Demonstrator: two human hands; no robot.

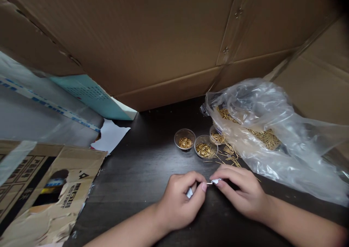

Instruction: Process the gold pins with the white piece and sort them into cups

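Observation:
My left hand [183,200] is closed over the dark table, its thumb and fingertip pinching one end of a thin metal pin [209,183]. A scrap of white material [189,192] shows inside its curled fingers. Facing it, my right hand [242,190] pinches a small white piece [216,181] at the pin's other end; whether that piece is paper or cloth I cannot tell. Just beyond the hands, loose brass-coloured pins [230,150] lie scattered. Three small clear cups hold short brass-coloured parts: a left cup [176,133], a middle cup [196,145] and a right cup [211,130], partly under plastic.
A large clear plastic bag [294,145] with many brass-coloured pins spreads over the right side. Tall cardboard [152,39] walls off the back. At left are a torn cardboard box [89,163], a light-blue box [89,94] and a torn white sheet [113,134].

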